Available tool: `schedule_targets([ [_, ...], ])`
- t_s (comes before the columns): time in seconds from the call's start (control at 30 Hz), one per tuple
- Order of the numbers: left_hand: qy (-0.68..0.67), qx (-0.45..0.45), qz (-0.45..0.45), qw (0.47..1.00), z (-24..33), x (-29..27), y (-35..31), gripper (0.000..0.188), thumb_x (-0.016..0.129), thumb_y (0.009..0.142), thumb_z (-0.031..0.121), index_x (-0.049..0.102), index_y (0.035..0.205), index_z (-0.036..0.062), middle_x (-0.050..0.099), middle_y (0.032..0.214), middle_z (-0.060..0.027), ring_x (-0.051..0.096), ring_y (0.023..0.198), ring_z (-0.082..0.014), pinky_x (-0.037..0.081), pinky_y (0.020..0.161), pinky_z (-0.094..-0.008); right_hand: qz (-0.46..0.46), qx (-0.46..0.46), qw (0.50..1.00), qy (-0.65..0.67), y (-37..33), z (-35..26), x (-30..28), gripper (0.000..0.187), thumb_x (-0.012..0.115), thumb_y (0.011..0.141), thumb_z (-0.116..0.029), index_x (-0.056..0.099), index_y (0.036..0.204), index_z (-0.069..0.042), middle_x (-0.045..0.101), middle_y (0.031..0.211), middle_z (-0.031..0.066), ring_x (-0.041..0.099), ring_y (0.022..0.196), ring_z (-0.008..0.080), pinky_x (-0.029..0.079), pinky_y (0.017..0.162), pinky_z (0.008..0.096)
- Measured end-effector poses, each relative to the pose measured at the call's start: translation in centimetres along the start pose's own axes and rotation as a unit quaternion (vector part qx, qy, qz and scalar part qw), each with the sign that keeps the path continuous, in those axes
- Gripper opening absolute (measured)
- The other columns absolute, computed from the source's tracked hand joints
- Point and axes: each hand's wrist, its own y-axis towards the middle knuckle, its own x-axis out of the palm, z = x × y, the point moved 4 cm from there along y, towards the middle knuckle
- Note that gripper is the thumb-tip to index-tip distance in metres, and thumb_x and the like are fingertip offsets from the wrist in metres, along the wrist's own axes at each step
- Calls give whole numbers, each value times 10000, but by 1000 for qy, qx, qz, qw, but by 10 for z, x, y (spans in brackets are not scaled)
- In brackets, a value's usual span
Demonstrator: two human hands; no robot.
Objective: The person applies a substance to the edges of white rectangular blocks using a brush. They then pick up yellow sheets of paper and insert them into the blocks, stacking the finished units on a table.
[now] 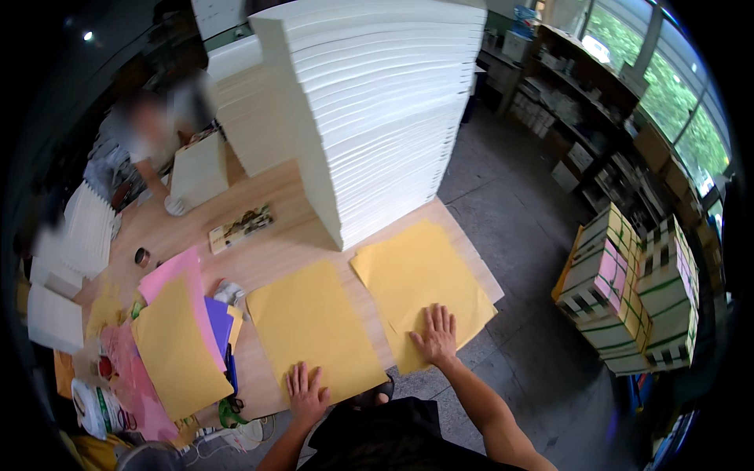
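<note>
Two stacks of yellow paper sheets lie side by side on the wooden table (369, 304). My left hand (308, 392) rests flat on the near edge of the left yellow sheets (314, 322), fingers spread a little. On the near part of the right yellow sheets (424, 271) lies my right hand (436, 336), palm down with its fingers stretched out. Those right sheets are slightly fanned at their edges. Neither hand grips anything. Just beyond them towers a tall stack of white paper blocks (385, 118).
Pink and yellow sheets (181, 337), a purple folder (218, 322) and scissors (234, 404) crowd the left. A co-worker's gloved hand (174, 206) touches a white block (198, 169) across the table. Strapped paper bundles (628, 290) stand at right, near shelves (577, 118).
</note>
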Motion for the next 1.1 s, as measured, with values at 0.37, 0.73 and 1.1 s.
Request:
schedule_targets([
  [0.37,-257,140,-22,956,115,31,74,644,662,833,146,438,1419,1,455,1411,-270,443,1304,-433,369,1098,-488,287,339,862,242,-21,92,-28,619,717,841,-329,502,1278,54,536,1284,243,478,1234,387,368,1056,482],
  [0.73,-616,-420,-199,637,145,136,35,249,641,916,258,529,1092,121,627,1060,-56,595,923,-160,488,795,-385,96,384,735,551,33,236,3,275,737,861,-241,647,883,18,647,741,57,605,644,135,472,548,292],
  [1.1,-609,-487,-20,626,186,157,46,477,576,987,402,458,1321,83,610,1150,-145,651,983,-337,567,813,-465,-2,296,717,631,-3,253,-10,283,676,860,-73,565,1096,38,662,843,111,650,754,173,532,643,304],
])
